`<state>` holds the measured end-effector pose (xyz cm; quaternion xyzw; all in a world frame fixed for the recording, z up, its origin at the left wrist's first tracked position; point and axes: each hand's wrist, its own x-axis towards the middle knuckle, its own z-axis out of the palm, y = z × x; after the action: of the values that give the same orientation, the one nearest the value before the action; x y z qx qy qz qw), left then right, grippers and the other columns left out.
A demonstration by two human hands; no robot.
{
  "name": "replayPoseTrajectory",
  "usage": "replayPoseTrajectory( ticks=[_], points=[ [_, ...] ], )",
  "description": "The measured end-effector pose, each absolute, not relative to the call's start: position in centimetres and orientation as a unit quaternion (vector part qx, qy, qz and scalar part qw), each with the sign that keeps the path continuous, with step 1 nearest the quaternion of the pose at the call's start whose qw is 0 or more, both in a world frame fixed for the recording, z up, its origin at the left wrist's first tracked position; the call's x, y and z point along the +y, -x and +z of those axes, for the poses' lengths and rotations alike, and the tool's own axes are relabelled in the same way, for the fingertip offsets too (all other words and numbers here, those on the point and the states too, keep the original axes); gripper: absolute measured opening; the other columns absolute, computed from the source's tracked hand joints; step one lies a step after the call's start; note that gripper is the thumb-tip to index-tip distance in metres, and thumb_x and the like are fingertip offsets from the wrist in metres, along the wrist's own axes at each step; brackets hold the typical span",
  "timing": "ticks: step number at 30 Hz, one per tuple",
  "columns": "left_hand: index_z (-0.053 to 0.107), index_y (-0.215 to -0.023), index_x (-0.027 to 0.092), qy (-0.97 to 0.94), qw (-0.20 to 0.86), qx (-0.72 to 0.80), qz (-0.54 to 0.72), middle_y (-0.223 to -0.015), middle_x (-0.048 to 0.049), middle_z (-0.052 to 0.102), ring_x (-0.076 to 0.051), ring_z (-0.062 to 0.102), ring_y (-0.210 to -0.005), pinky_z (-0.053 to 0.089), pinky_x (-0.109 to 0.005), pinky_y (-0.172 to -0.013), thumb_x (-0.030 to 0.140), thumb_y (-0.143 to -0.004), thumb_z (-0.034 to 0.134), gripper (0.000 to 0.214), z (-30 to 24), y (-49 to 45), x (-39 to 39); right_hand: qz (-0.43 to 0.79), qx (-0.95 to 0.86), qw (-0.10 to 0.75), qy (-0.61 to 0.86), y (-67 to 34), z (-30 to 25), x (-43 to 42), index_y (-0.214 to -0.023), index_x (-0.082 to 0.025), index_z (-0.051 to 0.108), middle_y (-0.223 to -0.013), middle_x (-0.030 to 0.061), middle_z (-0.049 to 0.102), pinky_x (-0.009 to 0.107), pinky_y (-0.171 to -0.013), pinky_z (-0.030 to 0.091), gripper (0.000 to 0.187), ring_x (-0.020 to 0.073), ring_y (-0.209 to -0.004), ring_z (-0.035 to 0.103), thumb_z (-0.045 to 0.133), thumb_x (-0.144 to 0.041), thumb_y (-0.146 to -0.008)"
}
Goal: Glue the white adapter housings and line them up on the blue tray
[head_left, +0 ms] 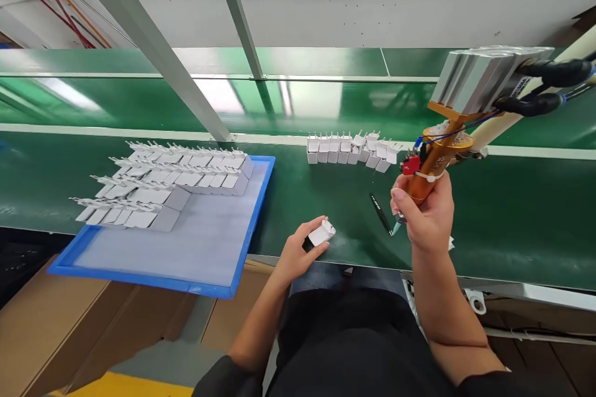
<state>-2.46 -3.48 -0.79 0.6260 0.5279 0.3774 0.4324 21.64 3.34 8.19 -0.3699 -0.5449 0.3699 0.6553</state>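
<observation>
My left hand (pixel 302 251) is closed around a small white plastic housing (pixel 322 233), thumb and fingers on its sides, low over the green bench. In my right hand (pixel 427 214) is an orange metal dispensing gun (pixel 435 164) with a red switch, fingers wrapped round its lower body. The gun's narrow pale-teal nozzle (pixel 397 227) points down and left, apart from the housing. Beyond my hands, a row of white housings with open flaps (pixel 344 149) stands on the bench. A black pen (pixel 380 214) lies between that row and the nozzle.
A blue-rimmed tray (pixel 246 226) at the left bears several rows of white housings (pixel 162 186) and overhangs the bench's front edge. A silver finned block (pixel 484 80) with black hoses tops the gun. A slanted metal post (pixel 153 49) meets the bench behind the tray.
</observation>
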Motion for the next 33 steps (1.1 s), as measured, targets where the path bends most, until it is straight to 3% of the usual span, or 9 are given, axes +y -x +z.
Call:
replayPoseTrajectory(
  ticks=[4,7,10,16,19,21,25,33],
  points=[
    [0.053,-0.141,0.020,-0.540,0.489,0.504,0.465,-0.131,-0.0142,0.069,-0.025,0.069,-0.113,0.055,-0.037,-0.097,0.042,-0.093,0.063,0.054,-2.3,2.0,-3.7,0.360,-0.557,0.656,0.360,-19.6,9.2,3.1,-0.099,-0.025,0.050,-0.080,-0.0052,0.060,0.021,-0.045,0.043,0.033,0.0067,-0.052,0.051,0.078,-0.026,-0.081],
    [0.067,-0.122,0.018,-0.529,0.446,0.531,0.490,-0.121,-0.0130,0.073,-0.023,0.071,-0.106,0.058,-0.034,-0.092,0.044,-0.094,0.062,0.038,-2.6,1.9,-3.8,0.365,-0.560,0.655,0.353,-18.2,9.5,3.0,-0.099,-0.026,0.048,-0.079,-0.0060,0.058,0.021,-0.044,0.042,0.034,0.0061,-0.051,0.048,0.077,-0.028,-0.082],
    [0.072,-0.113,0.019,-0.578,0.386,0.545,0.468,-0.119,-0.0118,0.073,-0.023,0.070,-0.108,0.058,-0.034,-0.091,0.043,-0.098,0.056,0.032,-2.5,2.0,-4.0,0.367,-0.563,0.656,0.344,-17.1,9.8,2.8,-0.101,-0.026,0.047,-0.079,-0.0062,0.059,0.021,-0.042,0.040,0.035,0.0052,-0.048,0.046,0.076,-0.031,-0.083],
    [0.067,-0.117,0.020,-0.697,0.273,0.542,0.381,-0.134,-0.0140,0.063,-0.029,0.063,-0.121,0.055,-0.041,-0.098,0.039,-0.079,0.081,0.045,-2.6,0.6,-4.2,0.342,-0.577,0.665,0.329,-15.7,10.2,2.3,-0.103,-0.027,0.048,-0.079,-0.0050,0.060,0.023,-0.046,0.044,0.035,0.0077,-0.052,0.051,0.076,-0.034,-0.083],
    [0.066,-0.113,0.018,-0.708,0.236,0.564,0.354,-0.117,-0.0123,0.070,-0.029,0.067,-0.110,0.055,-0.043,-0.094,0.032,-0.084,0.075,0.033,-2.4,-0.8,-4.1,0.311,-0.582,0.669,0.342,-15.2,10.3,2.1,-0.104,-0.028,0.048,-0.081,-0.0026,0.060,0.027,-0.053,0.050,0.039,0.0123,-0.061,0.058,0.078,-0.040,-0.081],
    [0.064,-0.115,0.018,-0.705,0.261,0.559,0.351,-0.103,-0.0089,0.073,-0.026,0.070,-0.097,0.056,-0.039,-0.086,0.032,-0.088,0.070,0.031,-2.0,-1.5,-4.2,0.299,-0.586,0.664,0.355,-15.0,10.4,1.8,-0.106,-0.028,0.048,-0.082,-0.0021,0.061,0.029,-0.054,0.051,0.043,0.0130,-0.061,0.058,0.079,-0.042,-0.080],
    [0.064,-0.115,0.017,-0.695,0.305,0.538,0.366,-0.096,-0.0070,0.073,-0.021,0.069,-0.082,0.055,-0.032,-0.075,0.033,-0.090,0.065,0.030,-0.4,-2.3,-4.4,0.289,-0.595,0.648,0.377,-14.9,10.4,1.4,-0.110,-0.028,0.045,-0.082,-0.0044,0.062,0.029,-0.053,0.051,0.050,0.0089,-0.051,0.051,0.082,-0.040,-0.077],
    [0.067,-0.111,0.018,-0.690,0.313,0.538,0.371,-0.089,-0.0040,0.073,-0.020,0.068,-0.080,0.055,-0.030,-0.076,0.032,-0.082,0.070,0.032,2.4,-2.6,-4.0,0.256,-0.595,0.653,0.394,-14.8,10.1,1.2,-0.113,-0.028,0.045,-0.066,-0.0103,0.054,0.030,-0.054,0.053,0.052,0.0096,-0.045,0.051,0.081,-0.036,-0.077]
  ],
)
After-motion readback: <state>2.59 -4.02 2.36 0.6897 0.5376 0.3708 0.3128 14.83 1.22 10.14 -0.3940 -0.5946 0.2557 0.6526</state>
